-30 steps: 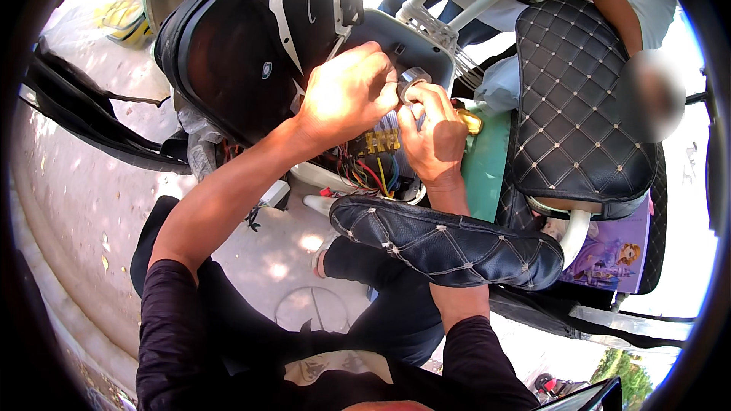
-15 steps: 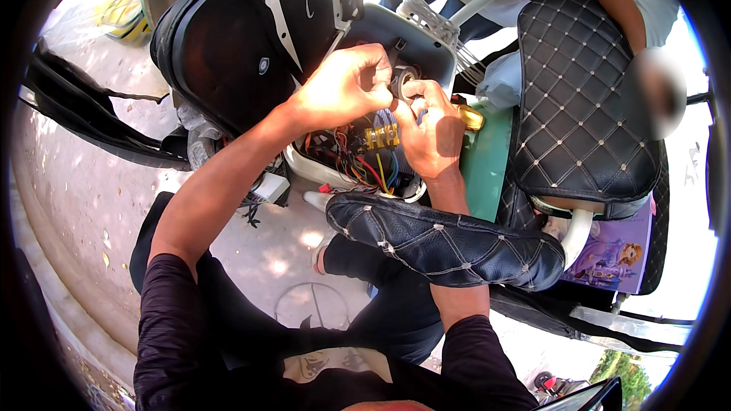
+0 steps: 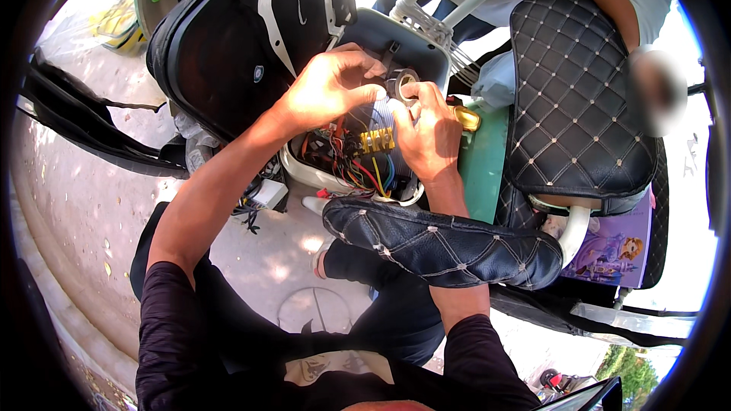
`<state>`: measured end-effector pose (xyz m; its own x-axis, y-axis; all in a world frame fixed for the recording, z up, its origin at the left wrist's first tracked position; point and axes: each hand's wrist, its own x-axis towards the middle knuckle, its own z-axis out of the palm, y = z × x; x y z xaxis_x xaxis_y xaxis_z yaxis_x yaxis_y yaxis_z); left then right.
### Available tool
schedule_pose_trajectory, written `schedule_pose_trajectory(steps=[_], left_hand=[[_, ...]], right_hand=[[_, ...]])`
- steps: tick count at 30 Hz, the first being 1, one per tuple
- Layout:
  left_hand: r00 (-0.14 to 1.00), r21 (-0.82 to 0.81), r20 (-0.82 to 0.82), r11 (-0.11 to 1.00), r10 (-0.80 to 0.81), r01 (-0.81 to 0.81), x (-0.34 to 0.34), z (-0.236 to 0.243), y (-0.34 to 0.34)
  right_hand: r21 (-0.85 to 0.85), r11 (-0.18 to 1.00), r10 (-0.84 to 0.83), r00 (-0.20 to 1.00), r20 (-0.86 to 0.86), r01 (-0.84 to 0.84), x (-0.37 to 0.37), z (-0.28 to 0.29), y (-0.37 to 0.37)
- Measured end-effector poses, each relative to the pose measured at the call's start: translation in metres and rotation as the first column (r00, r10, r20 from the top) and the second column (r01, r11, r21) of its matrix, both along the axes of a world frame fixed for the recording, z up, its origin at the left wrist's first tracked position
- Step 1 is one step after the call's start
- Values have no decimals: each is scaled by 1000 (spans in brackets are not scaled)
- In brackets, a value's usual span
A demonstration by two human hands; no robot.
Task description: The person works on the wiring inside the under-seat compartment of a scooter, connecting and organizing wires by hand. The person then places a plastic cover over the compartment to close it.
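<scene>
My right hand [image 3: 432, 137] is closed on a roll of dark tape [image 3: 394, 85], its thumb and curled fingers at the roll's near side. To the left, my left hand [image 3: 324, 95] hovers beside the roll with thumb and fingers apart, and nothing shows between them. Both hands are above an open compartment [image 3: 308, 171] with a pale rim under a seat. Inside it lie a tangle of coloured wires [image 3: 373, 176] and a yellow slotted block [image 3: 377, 139]. My hands hide part of the compartment.
The raised black seat [image 3: 221, 53] stands at left, a quilted black backrest [image 3: 582, 99] at right. A padded armrest [image 3: 442, 240] crosses my right forearm. A white box [image 3: 268, 194] sits beside the compartment. Another person's arm [image 3: 609, 0] is at far right.
My left thumb and fingers, pinched together before, have parted and moved slightly away from the roll. The right hand still holds the tape. The whole view has shifted slightly.
</scene>
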<state>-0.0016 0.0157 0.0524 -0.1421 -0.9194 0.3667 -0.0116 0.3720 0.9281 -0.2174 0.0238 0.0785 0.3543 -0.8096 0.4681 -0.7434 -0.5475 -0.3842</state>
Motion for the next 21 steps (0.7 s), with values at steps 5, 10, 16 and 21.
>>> schedule_pose_trajectory(steps=[5, 10, 16, 21], left_hand=[[948, -6, 276, 986, 161, -165, -9, 13, 9], [967, 12, 243, 997, 77, -83, -9, 10, 7], [997, 54, 65, 997, -50, 47, -7, 17, 7], [997, 145, -38, 987, -62, 66, -6, 24, 14]], right_hand=[[-57, 998, 33, 999, -41, -36, -1, -3, -1], [8, 998, 56, 998, -8, -56, 2, 2, 1], [201, 980, -24, 993, 119, 0, 2, 6, 0], [312, 948, -107, 983, 148, 56, -7, 3, -6]])
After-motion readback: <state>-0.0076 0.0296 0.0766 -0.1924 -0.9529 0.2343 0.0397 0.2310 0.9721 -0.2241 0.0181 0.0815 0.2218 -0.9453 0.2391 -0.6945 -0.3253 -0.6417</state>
